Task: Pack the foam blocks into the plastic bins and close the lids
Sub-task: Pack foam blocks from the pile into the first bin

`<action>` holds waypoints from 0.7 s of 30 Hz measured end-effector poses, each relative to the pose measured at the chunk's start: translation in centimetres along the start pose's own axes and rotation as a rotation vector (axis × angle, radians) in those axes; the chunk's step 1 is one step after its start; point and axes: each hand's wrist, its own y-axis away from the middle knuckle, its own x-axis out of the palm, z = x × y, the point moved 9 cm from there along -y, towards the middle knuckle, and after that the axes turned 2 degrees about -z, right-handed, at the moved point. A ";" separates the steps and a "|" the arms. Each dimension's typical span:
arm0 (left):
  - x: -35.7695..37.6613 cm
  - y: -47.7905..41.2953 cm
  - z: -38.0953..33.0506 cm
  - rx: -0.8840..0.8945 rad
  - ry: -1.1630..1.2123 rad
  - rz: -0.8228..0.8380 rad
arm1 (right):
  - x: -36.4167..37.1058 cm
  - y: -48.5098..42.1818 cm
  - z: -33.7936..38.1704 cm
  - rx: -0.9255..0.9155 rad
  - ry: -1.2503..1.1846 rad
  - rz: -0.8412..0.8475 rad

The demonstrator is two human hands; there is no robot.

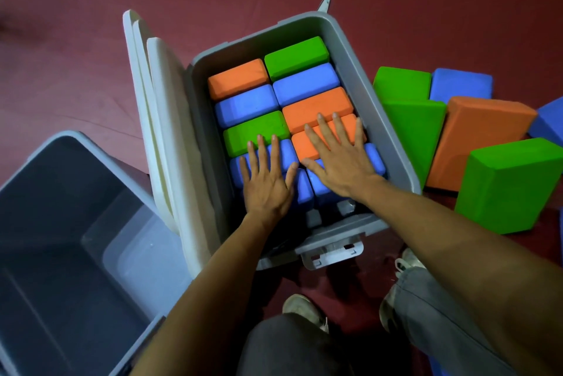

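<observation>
Grey bin [393,132] full of foam blocks, left hand [268,180] flat with fingers spread on a near blue block [301,189], right hand [341,159] flat and spread across an orange block [307,147], more blocks [475,138] on the floor to the right.
</observation>
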 end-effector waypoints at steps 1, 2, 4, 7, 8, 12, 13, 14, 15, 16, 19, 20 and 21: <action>0.0 0.0 -0.1 0.008 0.000 -0.019 | 0.2 -0.1 0.0 0.004 0.006 -0.023; 0.0 0.1 -0.2 0.012 0.000 -0.032 | 0.2 -0.2 -0.1 0.003 0.006 -0.041; -0.1 0.0 -0.1 0.012 -0.008 -0.055 | 0.1 -0.3 -0.2 0.000 0.002 -0.070; -0.2 -0.4 -0.2 0.011 -0.008 -0.065 | 0.2 -0.6 -0.3 0.016 0.000 -0.088; -0.2 -0.3 -0.3 0.013 -0.010 -0.068 | 0.2 -0.7 -0.3 0.031 -0.003 -0.091; -0.8 -0.7 -0.5 0.054 -0.004 -0.089 | 0.0 -1.2 -0.4 0.109 -0.031 -0.108; -1.1 -1.2 -0.7 0.086 -0.014 -0.109 | 0.0 -1.4 -0.3 0.106 -0.032 -0.102; -1.4 -1.7 -0.8 0.118 -0.032 -0.127 | 0.0 -1.6 -0.2 0.092 -0.036 -0.095; -1.6 -2.2 -0.9 0.140 -0.050 -0.144 | -0.1 -2.0 -0.1 0.074 -0.036 -0.090; -1.7 -2.8 -0.9 0.143 -0.059 -0.155 | -0.2 -2.5 -0.3 0.061 -0.031 -0.086; -1.5 -3.2 -0.5 0.098 -0.007 -0.158 | -0.3 -4.5 -1.3 0.061 -0.033 -0.061; -1.4 -3.2 -0.4 0.093 0.012 -0.156 | -0.3 -4.8 -1.5 0.073 -0.039 -0.067; -1.2 -3.3 -0.4 0.092 0.022 -0.147 | -0.2 -4.9 -1.6 0.087 -0.041 -0.073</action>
